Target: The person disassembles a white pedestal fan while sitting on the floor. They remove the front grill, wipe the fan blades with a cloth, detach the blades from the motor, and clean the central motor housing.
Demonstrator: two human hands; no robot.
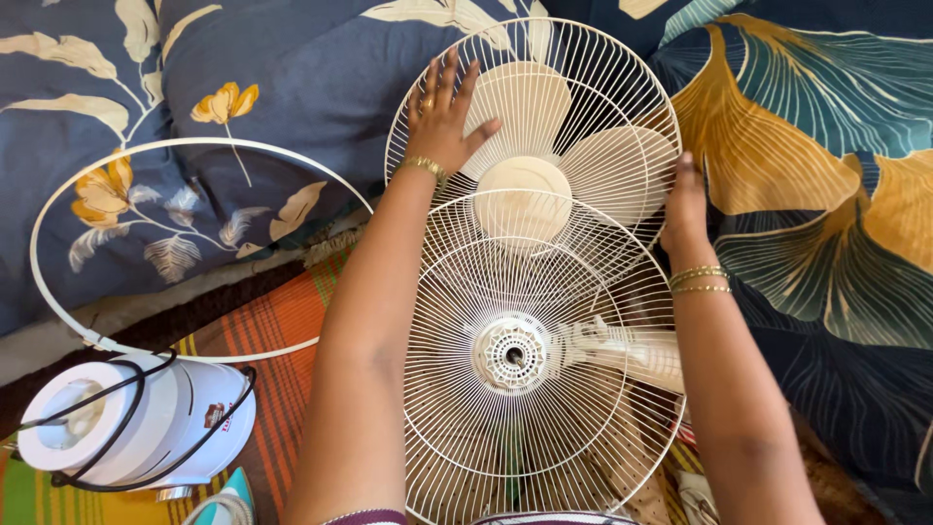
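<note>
The left hand (442, 115) lies flat and open on the far round cream wire fan guard (583, 68), over the pale blades (544, 136). The right hand (685, 204) holds that guard's rim; I cannot tell how tight. A second wire guard (530, 369) lies nearer, overlapping it. It looks like the fan is in pieces, and next both hands need a firm, even hold on the rim

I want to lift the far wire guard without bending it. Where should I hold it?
Probably by the outer rim of the far wire guard, one hand each side. The left hand lies flat on thin wires; the right hand already sits at the stiffer rim.
</note>
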